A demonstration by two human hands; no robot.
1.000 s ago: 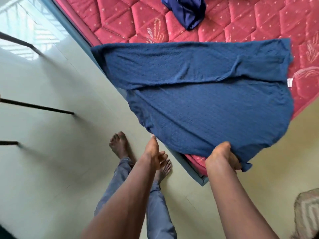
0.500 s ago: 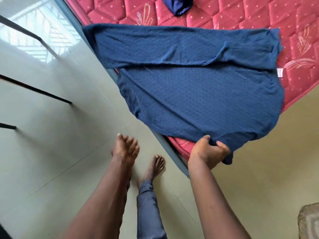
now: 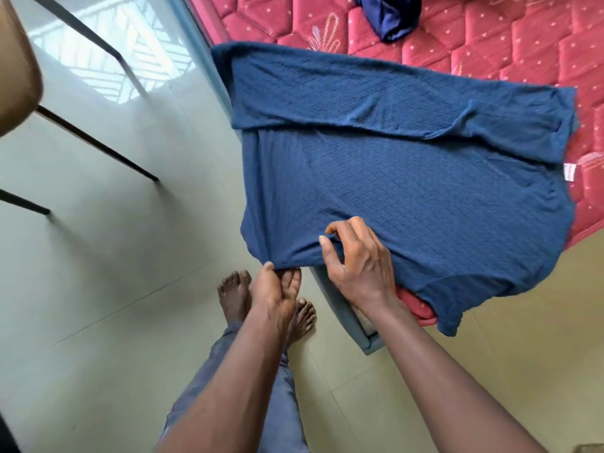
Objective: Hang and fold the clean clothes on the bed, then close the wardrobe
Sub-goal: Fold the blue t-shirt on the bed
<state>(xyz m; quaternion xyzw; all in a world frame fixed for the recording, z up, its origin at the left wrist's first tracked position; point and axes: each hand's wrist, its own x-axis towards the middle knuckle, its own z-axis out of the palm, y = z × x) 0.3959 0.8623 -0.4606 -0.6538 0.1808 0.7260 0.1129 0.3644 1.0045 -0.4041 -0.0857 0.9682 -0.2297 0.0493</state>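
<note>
Mattress [image 3: 490, 44], red and quilted, has the blue shirt [image 3: 408, 178] spread over its corner, 1 strip already folded along the far edge, near hem hanging off the side. I'd keep that hem taut and level before carrying it over. Left hand [image 3: 277, 292] pinches the hem corner; right hand [image 3: 359, 266], palm down, nips the cloth just beside it with thumb and forefinger.

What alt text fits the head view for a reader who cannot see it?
The left hand and right hand pinch the near end of a blue textured garment spread over the corner of a red quilted mattress. A darker blue garment lies farther up the mattress.
</note>
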